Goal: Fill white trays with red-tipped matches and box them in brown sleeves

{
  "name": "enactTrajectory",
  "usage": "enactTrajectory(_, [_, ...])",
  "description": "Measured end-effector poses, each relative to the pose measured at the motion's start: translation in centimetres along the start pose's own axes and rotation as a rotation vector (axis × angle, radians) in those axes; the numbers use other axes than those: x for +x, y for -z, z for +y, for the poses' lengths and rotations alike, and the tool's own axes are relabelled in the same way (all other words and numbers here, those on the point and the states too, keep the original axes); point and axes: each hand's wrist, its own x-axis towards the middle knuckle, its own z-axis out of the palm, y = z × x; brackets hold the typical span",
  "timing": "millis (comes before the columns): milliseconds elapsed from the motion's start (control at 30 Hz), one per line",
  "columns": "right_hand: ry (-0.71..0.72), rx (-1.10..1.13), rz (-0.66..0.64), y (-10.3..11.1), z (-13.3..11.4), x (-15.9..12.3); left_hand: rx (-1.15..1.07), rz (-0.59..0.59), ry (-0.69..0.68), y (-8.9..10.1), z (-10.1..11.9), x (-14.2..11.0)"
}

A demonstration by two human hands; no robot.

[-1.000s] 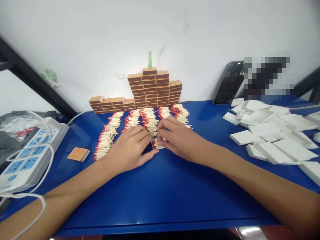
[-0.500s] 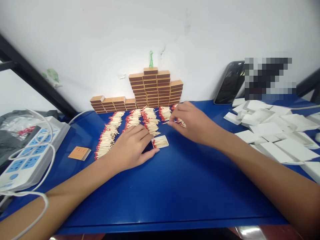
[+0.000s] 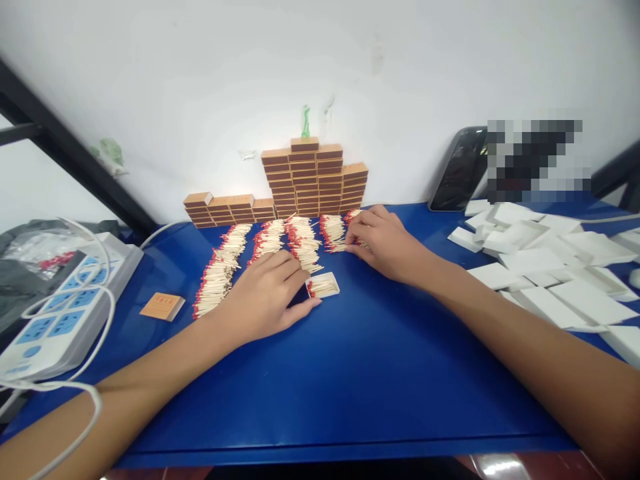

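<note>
A small white matchbox tray [image 3: 329, 285] with red-headed matches in it lies on the blue table. My left hand [image 3: 267, 290] is curved around the tray's left end, fingers along the far side and thumb along the near side. My right hand [image 3: 380, 240] pinches among the matches at the right, partly covering the rightmost row [image 3: 353, 215]. Its fingertips are closed on matches, mostly hidden by the fingers. Several more rows of matches [image 3: 304, 243] lie behind the tray, heads to the left.
Stacked matchboxes [image 3: 305, 180] stand against the wall. One orange matchbox [image 3: 163, 306] lies at left, near a power strip [image 3: 65, 313] with a loose white cable [image 3: 100, 333]. White empty trays [image 3: 540, 260] are heaped at right, below a leaning phone [image 3: 457, 170].
My right hand has shifted slightly right, away from the neighbouring row and toward the rightmost matches. My left hand keeps its place by the tray. The whole view has moved slightly.
</note>
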Motion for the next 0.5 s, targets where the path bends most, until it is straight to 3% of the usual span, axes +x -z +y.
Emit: enactTrajectory(500, [0.029,0.13,-0.069,1.0,-0.2,0.1,0.024,0.004,-0.005,0.1,0.1,0.1])
